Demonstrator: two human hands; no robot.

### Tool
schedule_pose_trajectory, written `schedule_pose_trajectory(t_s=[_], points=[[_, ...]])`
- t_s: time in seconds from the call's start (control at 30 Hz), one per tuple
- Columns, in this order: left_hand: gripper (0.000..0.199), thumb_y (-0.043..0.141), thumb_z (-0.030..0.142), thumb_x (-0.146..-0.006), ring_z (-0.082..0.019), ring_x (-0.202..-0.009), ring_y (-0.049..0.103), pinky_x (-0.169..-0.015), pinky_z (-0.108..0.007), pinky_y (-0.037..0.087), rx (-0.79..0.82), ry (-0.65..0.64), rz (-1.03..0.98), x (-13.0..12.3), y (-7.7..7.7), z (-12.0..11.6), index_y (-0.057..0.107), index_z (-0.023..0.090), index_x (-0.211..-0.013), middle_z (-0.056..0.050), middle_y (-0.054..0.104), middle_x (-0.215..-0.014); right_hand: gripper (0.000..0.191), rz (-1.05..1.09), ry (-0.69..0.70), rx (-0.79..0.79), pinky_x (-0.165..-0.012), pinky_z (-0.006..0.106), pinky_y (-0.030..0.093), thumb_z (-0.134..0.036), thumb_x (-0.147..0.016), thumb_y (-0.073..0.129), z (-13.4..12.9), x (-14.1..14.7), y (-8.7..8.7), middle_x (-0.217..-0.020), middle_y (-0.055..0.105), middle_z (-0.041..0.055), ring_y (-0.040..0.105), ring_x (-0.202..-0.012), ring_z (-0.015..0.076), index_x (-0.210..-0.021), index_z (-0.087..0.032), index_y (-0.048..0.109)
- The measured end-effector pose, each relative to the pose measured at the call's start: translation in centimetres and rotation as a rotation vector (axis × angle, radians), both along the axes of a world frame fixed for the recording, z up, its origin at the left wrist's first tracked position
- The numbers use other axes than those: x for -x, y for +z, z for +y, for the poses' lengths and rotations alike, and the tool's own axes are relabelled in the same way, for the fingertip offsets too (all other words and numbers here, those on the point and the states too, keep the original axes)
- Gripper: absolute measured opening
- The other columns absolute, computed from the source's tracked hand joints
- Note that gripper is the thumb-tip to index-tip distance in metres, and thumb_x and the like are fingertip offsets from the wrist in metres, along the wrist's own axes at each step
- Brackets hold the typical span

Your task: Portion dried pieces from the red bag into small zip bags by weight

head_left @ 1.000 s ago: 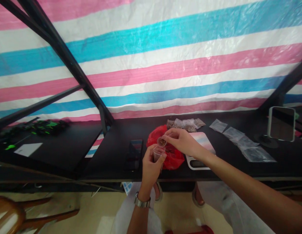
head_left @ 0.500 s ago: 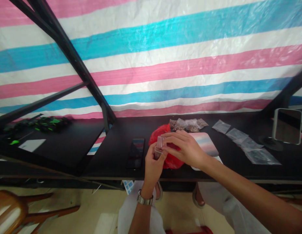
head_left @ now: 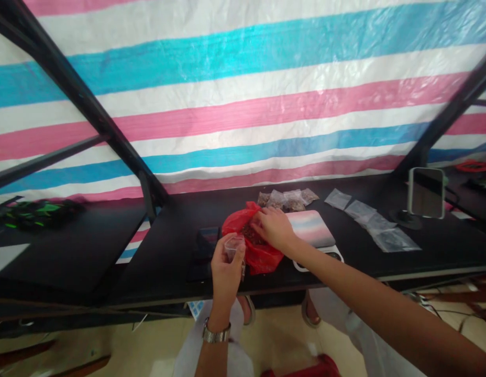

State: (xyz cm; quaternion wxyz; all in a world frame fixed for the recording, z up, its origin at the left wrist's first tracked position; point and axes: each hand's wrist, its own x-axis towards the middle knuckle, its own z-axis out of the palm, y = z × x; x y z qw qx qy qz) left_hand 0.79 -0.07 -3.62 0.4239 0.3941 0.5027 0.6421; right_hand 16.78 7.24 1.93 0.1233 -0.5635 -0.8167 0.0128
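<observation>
A small clear plastic bag (head_left: 235,245) is held upright in my left hand (head_left: 224,269), its mouth facing up between thumb and fingers. Close by on the right, a red plastic bag (head_left: 264,260) lies open with small brown pieces (head_left: 251,234) inside. My right hand (head_left: 275,228) reaches over its rim, fingers curled down among the pieces and fingertips partly hidden. Behind the red bag sit several filled clear bags (head_left: 287,199). Flat clear bags (head_left: 378,225) lie in an overlapping row farther right.
A shiny pink-and-blue flat case (head_left: 312,228) rests on a white item beneath my right forearm. A dark phone (head_left: 208,240) lies left of the red bag. At the right stands a phone-like screen (head_left: 427,192) on a round base. Black metal bars (head_left: 81,102) slant up beside the striped sheet.
My right hand has left the small clear bag and moved into the red bag. My left hand still holds the clear bag, now lower. The view has shifted to the right.
</observation>
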Motion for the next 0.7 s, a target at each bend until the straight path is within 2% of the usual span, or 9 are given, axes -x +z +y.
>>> schedule_pose_trajectory(t_s=[0.13,0.33,0.47,0.57,0.7], points=[[0.053,0.093,0.054,-0.071,-0.016,-0.084,0.074,-0.079,-0.025,0.059,-0.014,0.019,-0.014,-0.2,-0.2,0.8,0.074,0.02,-0.107,-0.004,0.079,-0.094,0.026,0.049,-0.088,0.059,-0.094,0.036,0.048,-0.037,-0.105,0.062,0.4,1.3,0.2,-0.116,0.08,0.0162,0.072,-0.112,0.0307,-0.111,-0.016,0.077],[0.055,0.091,0.059,-0.072,-0.01,-0.076,0.069,-0.072,-0.02,0.055,-0.014,0.061,-0.135,-0.2,-0.8,1.9,0.074,0.019,-0.107,-0.001,0.075,-0.092,0.025,0.124,-0.06,0.129,-0.086,0.034,0.05,-0.04,-0.103,0.065,0.5,2.1,0.2,-0.106,0.083,0.0109,0.076,-0.101,0.0283,-0.1,-0.021,0.08],[0.054,0.09,0.06,-0.073,-0.009,-0.074,0.068,-0.071,-0.019,0.055,-0.01,0.105,-0.141,0.0,-0.7,2.4,0.073,0.019,-0.106,0.0,0.074,-0.091,0.021,0.12,-0.116,0.035,-0.095,0.037,0.049,-0.036,-0.103,0.066,0.8,1.5,-0.5,-0.116,0.08,0.0129,0.072,-0.112,0.0302,-0.106,-0.019,0.079],[0.054,0.091,0.059,-0.072,-0.009,-0.071,0.067,-0.067,-0.019,0.054,-0.014,0.124,-0.136,0.0,-0.1,3.2,0.073,0.019,-0.104,0.0,0.074,-0.087,0.02,0.12,-0.091,0.006,-0.101,0.038,0.047,-0.034,-0.104,0.066,1.2,1.1,-1.0,-0.124,0.077,0.0131,0.069,-0.119,0.0298,-0.111,-0.02,0.078],[0.059,0.093,0.061,-0.068,-0.009,-0.069,0.068,-0.066,-0.019,0.055,-0.02,0.097,-0.171,-0.1,0.7,4.7,0.073,0.018,-0.103,0.001,0.074,-0.084,0.02,0.168,-0.107,0.019,-0.101,0.036,0.047,-0.035,-0.104,0.066,1.9,1.3,-1.2,-0.123,0.077,0.0121,0.07,-0.117,0.028,-0.112,-0.021,0.077]])
